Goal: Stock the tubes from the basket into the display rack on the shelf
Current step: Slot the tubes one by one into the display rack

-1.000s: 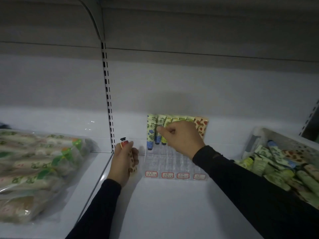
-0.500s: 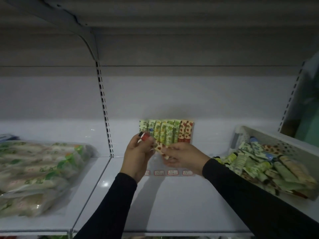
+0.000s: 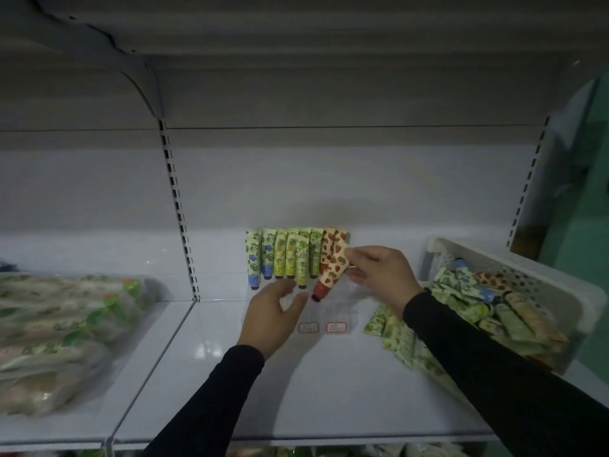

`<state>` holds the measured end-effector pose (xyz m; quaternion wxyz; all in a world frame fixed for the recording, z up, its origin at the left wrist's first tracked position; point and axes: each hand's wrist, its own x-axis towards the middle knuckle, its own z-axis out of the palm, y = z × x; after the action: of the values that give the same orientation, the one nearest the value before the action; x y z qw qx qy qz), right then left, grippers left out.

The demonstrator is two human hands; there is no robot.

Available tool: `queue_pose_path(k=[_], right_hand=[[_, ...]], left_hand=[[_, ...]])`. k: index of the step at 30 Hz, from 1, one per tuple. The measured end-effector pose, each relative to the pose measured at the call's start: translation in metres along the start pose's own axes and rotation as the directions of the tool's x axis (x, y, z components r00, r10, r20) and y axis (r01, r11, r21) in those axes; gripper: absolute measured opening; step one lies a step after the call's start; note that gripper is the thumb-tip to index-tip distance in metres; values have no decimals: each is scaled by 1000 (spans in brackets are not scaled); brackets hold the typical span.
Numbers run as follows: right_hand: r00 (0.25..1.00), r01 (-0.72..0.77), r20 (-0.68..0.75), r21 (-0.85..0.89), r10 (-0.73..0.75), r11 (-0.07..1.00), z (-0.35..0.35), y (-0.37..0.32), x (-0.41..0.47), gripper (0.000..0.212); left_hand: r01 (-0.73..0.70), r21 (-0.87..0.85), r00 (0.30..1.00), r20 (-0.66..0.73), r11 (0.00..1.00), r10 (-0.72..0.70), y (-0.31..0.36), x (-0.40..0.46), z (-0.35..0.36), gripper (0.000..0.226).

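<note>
Tube [image 3: 332, 271] in right hand [image 3: 379, 275], tilted, cap pointing down-left over rack [image 3: 342, 308].

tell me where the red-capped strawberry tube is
The red-capped strawberry-print tube is pinched in the right hand, cap down, over the clear display rack's right side.

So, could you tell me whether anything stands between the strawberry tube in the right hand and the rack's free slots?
Nothing visible blocks it. The strawberry tube hangs cap-down just above the clear rack, right of the left hand, which is open.
</note>
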<state>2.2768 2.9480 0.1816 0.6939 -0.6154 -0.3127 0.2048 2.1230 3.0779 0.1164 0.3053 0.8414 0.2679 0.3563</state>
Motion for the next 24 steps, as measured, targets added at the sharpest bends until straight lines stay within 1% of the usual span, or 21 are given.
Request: queue_pose_path(k=[1,2,4,6,8,10,11,13,15,17,19,24], right_hand=[[999,46,-23,-69,-48,997,-5,-1,3,21],[995,83,-43,-131,-89,988,-9,-1,7,18],[987,130,-67,-214,-147,968,-17,-1,13,13],[980,155,-79,-272,-183,950,-22,0,19,13],[973,179,-82,-311,-214,933,-24,0,25,14],[967,201,-80,-341,-242,918,-24,-1,30,13],[965,209,-78,-354,-252,912,-24,-1,33,13],[960,224,-74,-377,-270,899,-22,-1,37,13],[956,234,-69,-402,-284,885,-20,-1,41,14],[952,245,-58,-439,-299,865,-18,0,46,18],[950,250,-46,-478,-308,842,-15,0,51,23],[949,264,-2,-545,-316,796,-3,0,59,24]], left_hand=[[-48,153,999,-6,987,50,-9,-2,-1,43],[-92,261,996,13,961,92,-17,-4,-3,52],[-172,410,985,48,896,167,-35,-9,-4,66],[-166,509,982,6,844,189,-53,-12,-5,76],[-84,547,993,-19,833,112,-66,-12,-13,92],[7,561,1000,-6,828,-5,-77,-11,-23,110],[45,560,998,6,827,-58,-82,-12,-25,114],[72,562,992,49,824,-119,-90,-14,-27,110],[59,573,985,97,817,-139,-98,-16,-24,98],[36,583,983,125,812,-133,-105,-15,-21,91],[11,595,984,135,804,-114,-108,-14,-20,89],[4,585,984,141,811,-107,-107,-14,-19,81]])
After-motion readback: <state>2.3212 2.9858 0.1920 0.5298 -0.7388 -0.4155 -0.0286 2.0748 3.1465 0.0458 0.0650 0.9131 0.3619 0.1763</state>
